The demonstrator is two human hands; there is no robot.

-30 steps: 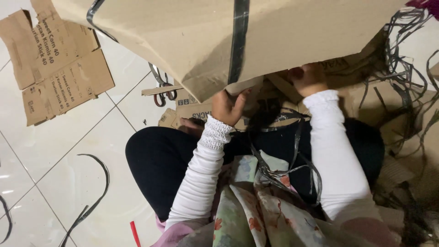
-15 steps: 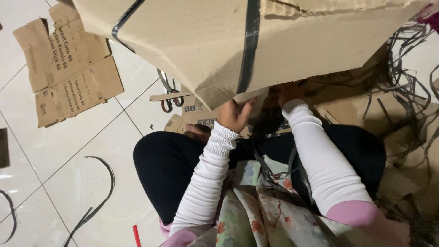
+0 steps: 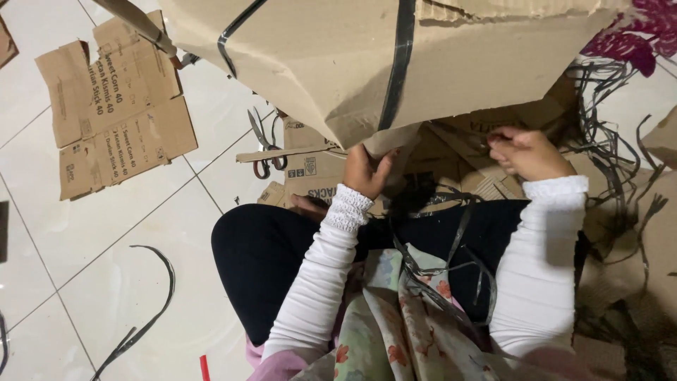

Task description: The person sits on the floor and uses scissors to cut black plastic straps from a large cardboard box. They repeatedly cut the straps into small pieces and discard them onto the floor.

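**Both hands under a strapped cardboard box**

The person sits on a tiled floor (image 3: 141, 233) with a large cardboard box (image 3: 338, 63) tipped over the lap. The left hand (image 3: 367, 169) is closed on the box's lower corner flap, thumb and fingers pinching the cardboard just where a black plastic strap (image 3: 402, 63) runs down to the edge. The right hand (image 3: 525, 152) is curled shut below the box's underside, fingertips bunched as if pinching something thin; what it grips is too small to tell.

Loose black straps (image 3: 451, 261) trail over the lap between the two arms, and a tangle of them lies beyond the right hand. Scissors (image 3: 264, 144) lie on the floor just past the left hand, near a flattened carton piece (image 3: 310, 166). A larger flattened cardboard sheet (image 3: 116, 113) rests well off to the left, and one cut strap (image 3: 151, 303) curls on the tiles near the left knee.

To handle this well, the left hand should keep the corner steady so the box does not swing, while the right works close to the strap, fingers clear of its sharp edges.
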